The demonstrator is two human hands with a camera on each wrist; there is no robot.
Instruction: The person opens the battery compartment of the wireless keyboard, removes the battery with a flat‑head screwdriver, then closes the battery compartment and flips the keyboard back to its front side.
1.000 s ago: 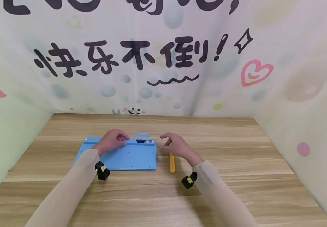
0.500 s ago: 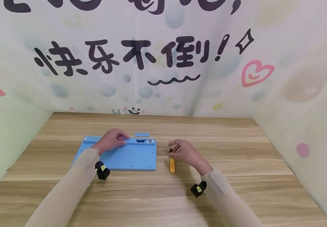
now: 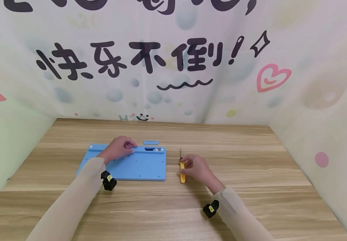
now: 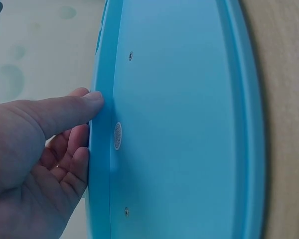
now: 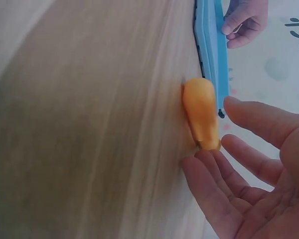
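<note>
A light blue keyboard (image 3: pixel 140 169) lies face down, its screws and round label showing. My left hand (image 3: pixel 117 147) holds its far edge; in the left wrist view the thumb (image 4: pixel 92 102) presses on the raised ridge while the fingers curl against the edge's outer side. Near the keyboard's far right corner is an uncovered battery compartment (image 3: pixel 150 149). To the right lies a screwdriver (image 3: pixel 182 174) with a yellow handle, its shaft pointing away. My right hand (image 3: pixel 200 170) is over that handle, thumb and fingers spread apart around it; the right wrist view shows the handle (image 5: pixel 201 107) just beyond the fingertips.
A small blue battery cover (image 3: pixel 150 143) lies on the wooden table (image 3: pixel 149 211) just behind the keyboard. A printed cloth wall (image 3: pixel 173 100) rises at the table's back edge, and pale walls stand at both sides.
My right hand has moved from beside the keyboard's right edge, to the right and toward me, down over the screwdriver's handle. The left hand and keyboard have stayed put.
</note>
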